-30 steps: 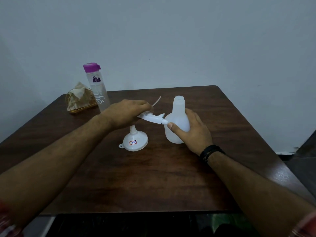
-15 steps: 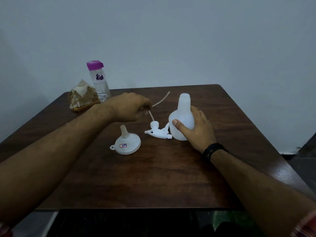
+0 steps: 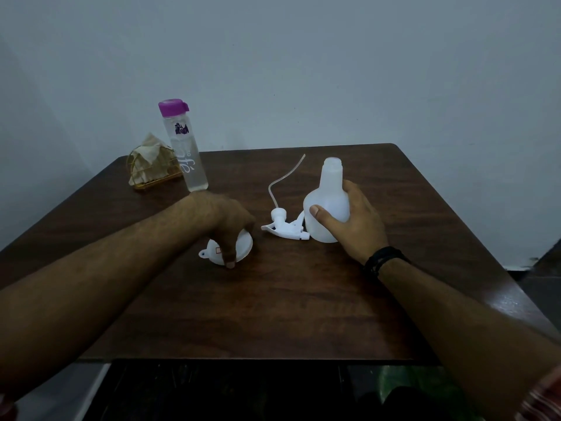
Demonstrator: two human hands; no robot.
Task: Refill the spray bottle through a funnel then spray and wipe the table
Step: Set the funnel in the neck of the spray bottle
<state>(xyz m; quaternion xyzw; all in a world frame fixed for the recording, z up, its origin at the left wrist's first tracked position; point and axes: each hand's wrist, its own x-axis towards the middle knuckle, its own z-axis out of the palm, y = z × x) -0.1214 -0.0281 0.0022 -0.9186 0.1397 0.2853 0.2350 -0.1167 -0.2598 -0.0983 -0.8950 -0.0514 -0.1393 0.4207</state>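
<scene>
Gripping the white spray bottle (image 3: 327, 208) around its rounded belly, the right hand (image 3: 355, 221) keeps it upright on the dark wooden table (image 3: 288, 299), thumb across the front and fingers wrapped behind; the bottle's neck is uncapped and open at the top. Just left of it, touching or nearly touching its base, lies the removed trigger sprayer head (image 3: 285, 227) on its side, its thin dip tube (image 3: 283, 177) curving up and away toward the far edge. Further left, the left hand (image 3: 226, 221) reaches down over the white funnel (image 3: 230, 250), which sits wide mouth down on the table; the fingers curl around its hidden spout and the thumb presses its near rim, so the hand grips the funnel. Behind that hand stands a clear water bottle (image 3: 185, 153) with a purple cap, upright, and just beside it at the far left corner sits a gold wire holder stuffed with crumpled tissue (image 3: 151, 165). A black band (image 3: 383, 260) circles the right wrist.
</scene>
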